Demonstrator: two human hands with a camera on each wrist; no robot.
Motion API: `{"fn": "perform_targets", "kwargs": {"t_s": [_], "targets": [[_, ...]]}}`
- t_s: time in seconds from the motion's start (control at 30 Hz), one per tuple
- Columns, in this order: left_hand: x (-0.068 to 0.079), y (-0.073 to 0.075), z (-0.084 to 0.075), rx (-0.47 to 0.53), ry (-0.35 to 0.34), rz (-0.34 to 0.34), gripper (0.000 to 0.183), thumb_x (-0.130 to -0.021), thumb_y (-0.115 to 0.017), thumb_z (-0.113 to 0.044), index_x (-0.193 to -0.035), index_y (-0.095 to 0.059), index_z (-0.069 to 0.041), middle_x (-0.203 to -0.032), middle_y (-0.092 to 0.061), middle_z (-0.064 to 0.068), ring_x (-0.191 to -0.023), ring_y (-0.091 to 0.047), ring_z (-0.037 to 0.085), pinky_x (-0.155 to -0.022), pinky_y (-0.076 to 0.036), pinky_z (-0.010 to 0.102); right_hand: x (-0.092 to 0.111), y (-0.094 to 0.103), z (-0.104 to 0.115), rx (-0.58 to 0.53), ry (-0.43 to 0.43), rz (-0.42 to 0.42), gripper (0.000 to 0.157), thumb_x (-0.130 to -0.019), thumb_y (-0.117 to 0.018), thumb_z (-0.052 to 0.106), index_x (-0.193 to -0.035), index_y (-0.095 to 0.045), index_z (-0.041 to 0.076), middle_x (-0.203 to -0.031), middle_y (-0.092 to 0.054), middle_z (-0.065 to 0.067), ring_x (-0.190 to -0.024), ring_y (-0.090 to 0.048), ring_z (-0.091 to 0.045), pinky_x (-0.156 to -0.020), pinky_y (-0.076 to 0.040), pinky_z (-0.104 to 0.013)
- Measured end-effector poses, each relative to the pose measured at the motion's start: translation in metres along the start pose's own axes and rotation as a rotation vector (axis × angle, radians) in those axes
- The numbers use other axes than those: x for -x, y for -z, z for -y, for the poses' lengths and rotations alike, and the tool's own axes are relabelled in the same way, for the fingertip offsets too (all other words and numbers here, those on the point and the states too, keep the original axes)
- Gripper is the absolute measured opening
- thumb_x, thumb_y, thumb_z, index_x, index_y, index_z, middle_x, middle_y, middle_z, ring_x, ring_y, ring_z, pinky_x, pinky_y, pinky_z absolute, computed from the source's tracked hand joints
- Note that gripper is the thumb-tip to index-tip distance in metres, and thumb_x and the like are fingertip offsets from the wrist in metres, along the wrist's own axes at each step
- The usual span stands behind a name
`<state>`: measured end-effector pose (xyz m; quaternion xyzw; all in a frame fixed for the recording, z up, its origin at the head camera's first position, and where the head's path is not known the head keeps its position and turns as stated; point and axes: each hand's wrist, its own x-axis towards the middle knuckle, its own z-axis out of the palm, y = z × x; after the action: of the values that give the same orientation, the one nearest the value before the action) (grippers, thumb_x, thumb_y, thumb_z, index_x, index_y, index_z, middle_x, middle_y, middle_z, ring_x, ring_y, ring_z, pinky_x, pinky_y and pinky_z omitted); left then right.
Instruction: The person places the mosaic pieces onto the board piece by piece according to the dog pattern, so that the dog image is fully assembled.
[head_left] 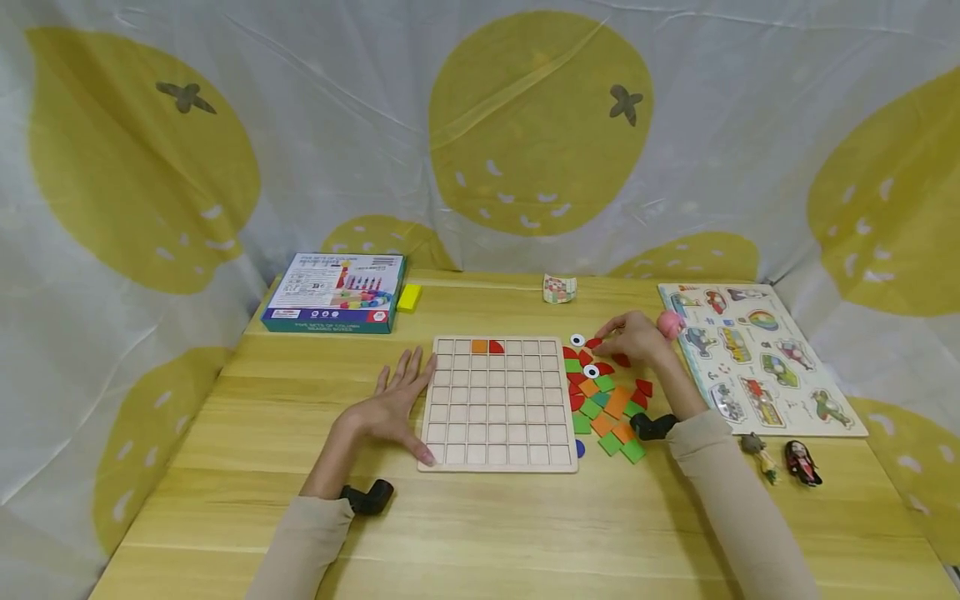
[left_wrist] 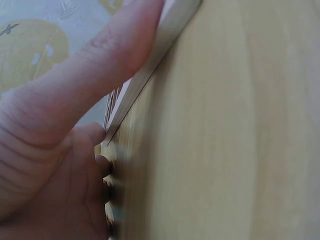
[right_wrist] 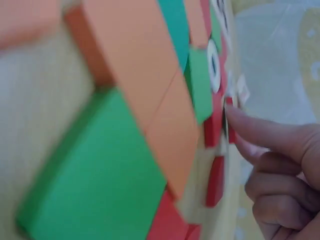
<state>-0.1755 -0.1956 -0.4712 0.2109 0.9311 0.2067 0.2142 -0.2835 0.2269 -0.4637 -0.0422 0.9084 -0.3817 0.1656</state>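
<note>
A wooden grid board lies flat on the table. In its top row sit an orange square and a red quarter-circle piece. My left hand spreads its fingers along the board's left side, thumb at the near left corner; the left wrist view shows the thumb over the board's edge. Beyond the board's right side, my right hand pinches a small red piece between thumb and forefinger, at the far end of a pile of coloured pieces. The other right fingers are curled.
Green squares, orange pieces, red pieces and two eye discs make up the pile. A blue disc touches the board's right side. Around stand a boxed toy, yellow block, picture puzzle and small figures.
</note>
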Motion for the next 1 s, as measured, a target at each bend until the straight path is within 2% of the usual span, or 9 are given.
{"fn": "perform_targets", "kwargs": {"t_s": [0.17,0.27,0.37,0.43,0.57,0.67,0.77,1.0], "targets": [[0.002,0.000,0.003,-0.012,0.002,-0.005,0.153,-0.047,-0.088,-0.062,-0.155,0.007,-0.010,-0.159,0.020,0.021,-0.148,0.019,0.041,-0.116,0.009,0.065,0.004,-0.017,0.027,-0.052,0.085,-0.025,0.026,-0.079,-0.080,0.023,-0.099,-0.074,0.008,-0.049,-0.031,0.005,-0.041,-0.027,-0.012,-0.042,-0.028,-0.025],[0.002,0.000,0.004,-0.022,0.007,-0.004,0.154,-0.046,-0.087,-0.064,-0.155,0.008,-0.011,-0.160,0.020,0.021,-0.148,0.019,0.040,-0.116,0.008,0.065,0.001,-0.040,0.057,-0.092,0.088,0.001,0.023,-0.077,-0.082,0.024,-0.095,-0.075,0.013,-0.048,-0.029,0.005,-0.043,-0.025,-0.014,-0.043,-0.026,-0.025],[0.001,0.000,0.003,-0.023,0.008,-0.003,0.154,-0.046,-0.086,-0.065,-0.155,0.008,-0.012,-0.160,0.020,0.020,-0.148,0.019,0.039,-0.117,0.008,0.064,-0.007,-0.069,0.087,-0.111,0.087,0.026,0.022,-0.074,-0.084,0.023,-0.092,-0.076,0.014,-0.047,-0.030,0.006,-0.045,-0.024,-0.013,-0.045,-0.024,-0.025],[0.001,0.000,0.001,-0.028,0.011,-0.002,0.153,-0.046,-0.086,-0.065,-0.155,0.007,-0.012,-0.160,0.020,0.019,-0.148,0.019,0.039,-0.117,0.008,0.064,-0.012,-0.089,0.105,-0.118,0.087,0.032,0.022,-0.072,-0.086,0.020,-0.090,-0.077,0.012,-0.048,-0.037,0.006,-0.047,-0.027,-0.012,-0.046,-0.026,-0.024],[0.000,0.000,0.000,-0.044,0.019,0.006,0.152,-0.047,-0.086,-0.066,-0.155,0.008,-0.014,-0.160,0.021,0.018,-0.149,0.019,0.037,-0.118,0.008,0.063,-0.024,-0.120,0.131,-0.142,0.084,0.021,0.023,-0.070,-0.087,0.018,-0.088,-0.077,0.009,-0.064,-0.059,0.000,-0.053,-0.041,-0.011,-0.048,-0.034,-0.022],[0.001,0.001,-0.001,-0.039,0.020,0.007,0.152,-0.048,-0.086,-0.064,-0.155,0.008,-0.013,-0.160,0.020,0.018,-0.148,0.019,0.037,-0.118,0.009,0.063,-0.032,-0.134,0.143,-0.138,0.069,-0.011,0.022,-0.068,-0.088,0.016,-0.086,-0.078,0.009,-0.077,-0.069,-0.006,-0.058,-0.049,-0.012,-0.050,-0.038,-0.022],[0.002,0.001,-0.002,-0.028,0.021,0.004,0.151,-0.048,-0.087,-0.063,-0.155,0.007,-0.013,-0.160,0.020,0.019,-0.148,0.019,0.038,-0.118,0.009,0.063,-0.038,-0.141,0.149,-0.110,0.048,-0.033,0.021,-0.067,-0.088,0.015,-0.085,-0.078,0.011,-0.079,-0.071,-0.007,-0.059,-0.051,-0.013,-0.050,-0.039,-0.021],[-0.001,0.000,-0.001,-0.031,0.032,0.009,0.152,-0.047,-0.086,-0.064,-0.155,0.008,-0.014,-0.160,0.020,0.017,-0.149,0.020,0.037,-0.118,0.010,0.062,-0.040,-0.141,0.145,-0.107,0.068,0.001,0.021,-0.069,-0.087,0.015,-0.088,-0.079,0.013,-0.084,-0.072,-0.006,-0.057,-0.045,-0.012,-0.049,-0.035,-0.022]]}}
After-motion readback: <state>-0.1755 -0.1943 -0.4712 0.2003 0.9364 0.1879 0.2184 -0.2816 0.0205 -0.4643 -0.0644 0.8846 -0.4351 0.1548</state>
